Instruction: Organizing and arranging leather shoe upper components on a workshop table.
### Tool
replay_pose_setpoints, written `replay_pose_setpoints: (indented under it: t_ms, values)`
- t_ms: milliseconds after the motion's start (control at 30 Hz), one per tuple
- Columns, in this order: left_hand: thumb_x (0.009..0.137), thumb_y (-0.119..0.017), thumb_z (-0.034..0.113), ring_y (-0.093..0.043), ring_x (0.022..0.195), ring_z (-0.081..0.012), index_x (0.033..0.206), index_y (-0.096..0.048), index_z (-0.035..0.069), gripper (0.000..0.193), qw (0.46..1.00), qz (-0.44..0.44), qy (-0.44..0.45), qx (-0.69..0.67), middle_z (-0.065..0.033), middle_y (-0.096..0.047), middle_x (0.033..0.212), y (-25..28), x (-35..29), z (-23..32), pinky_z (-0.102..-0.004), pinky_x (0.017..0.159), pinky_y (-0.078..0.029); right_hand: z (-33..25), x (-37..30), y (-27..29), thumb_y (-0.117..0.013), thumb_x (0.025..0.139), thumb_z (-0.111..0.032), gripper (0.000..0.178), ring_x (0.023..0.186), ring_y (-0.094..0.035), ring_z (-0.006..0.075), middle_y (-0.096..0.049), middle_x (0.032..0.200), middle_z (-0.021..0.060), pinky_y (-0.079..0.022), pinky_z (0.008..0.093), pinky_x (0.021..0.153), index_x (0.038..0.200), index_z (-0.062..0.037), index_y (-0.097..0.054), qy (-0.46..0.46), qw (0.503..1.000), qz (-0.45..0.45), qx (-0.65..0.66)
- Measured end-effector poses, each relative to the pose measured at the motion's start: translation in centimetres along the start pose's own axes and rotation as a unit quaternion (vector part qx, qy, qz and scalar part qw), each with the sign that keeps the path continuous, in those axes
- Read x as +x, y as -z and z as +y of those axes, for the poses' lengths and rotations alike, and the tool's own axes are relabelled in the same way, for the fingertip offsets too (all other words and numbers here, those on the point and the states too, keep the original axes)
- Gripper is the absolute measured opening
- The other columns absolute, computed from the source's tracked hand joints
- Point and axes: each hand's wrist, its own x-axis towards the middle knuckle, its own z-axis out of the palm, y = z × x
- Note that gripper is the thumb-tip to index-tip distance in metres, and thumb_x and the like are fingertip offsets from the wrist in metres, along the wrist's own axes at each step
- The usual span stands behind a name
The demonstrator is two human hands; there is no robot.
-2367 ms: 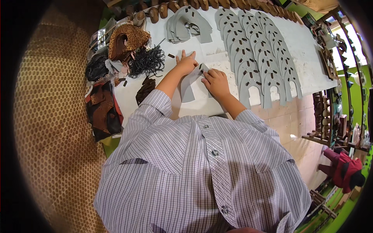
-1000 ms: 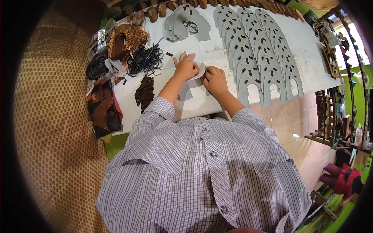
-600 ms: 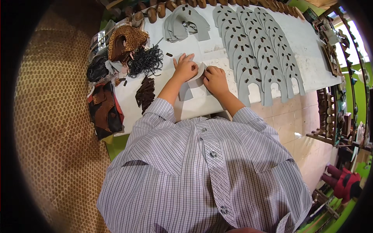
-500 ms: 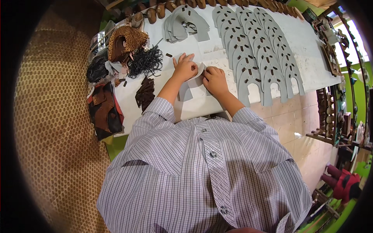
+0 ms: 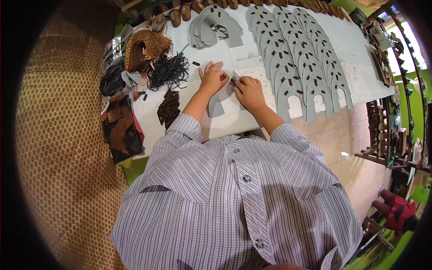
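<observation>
Near the middle of the near edge of the table (image 5: 357, 67), a grey arch-shaped piece (image 5: 216, 106) lies between 2 bare hands, its rounded end toward the far edge. The left hand (image 5: 213, 78) has its grip closed, thumb and forefinger pinching the arch; the right hand (image 5: 249, 92) has its grip curled in over the piece's other side. Half a second ago the arch stood bent up in a curl – now it is flatter and a dark tab (image 5: 232, 80) shows by the right fingertips, so the handling seems centred there. Beyond the left hand lies a loose dark strip (image 5: 196, 63); a grey stack (image 5: 204, 33) sits toward the far edge – 3 tabbed columns of grey pieces (image 5: 294, 63) fill the right
</observation>
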Motion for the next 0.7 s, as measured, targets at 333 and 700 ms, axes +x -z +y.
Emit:
replay_pose_setpoints:
  t_ms: [333, 700]
  values:
    - [0.069, -0.065, 0.032, -0.023, 0.131, -0.0306, 0.072, -0.069, 0.021, 0.012, 0.998, -0.055, -0.012, 0.013, 0.0001, -0.042, 0.135, 0.1, 0.6, 0.5, -0.0652, 0.1, -0.001, 0.2, 0.0, -0.2, -0.059, 0.073, -0.019, 0.021, 0.099, -0.051, 0.0217, -0.056, 0.097, 0.0045, -0.037, 0.0384, 0.086, 0.091, -0.007, -0.063, -0.003, 1.0, -0.013, 0.002]
    - [0.075, -0.058, 0.056, -0.023, 0.131, -0.0297, 0.086, -0.071, 0.019, 0.041, 0.994, -0.087, 0.045, -0.047, -0.0021, -0.045, 0.133, 1.1, 0.2, 1.7, -0.0651, 0.099, -0.005, 0.0, 0.0, -0.1, -0.057, 0.076, -0.019, 0.017, 0.099, -0.051, 0.0206, -0.055, 0.096, 0.0031, -0.037, 0.0379, 0.086, 0.087, -0.0088, -0.065, 0.021, 1.0, -0.007, -0.004]
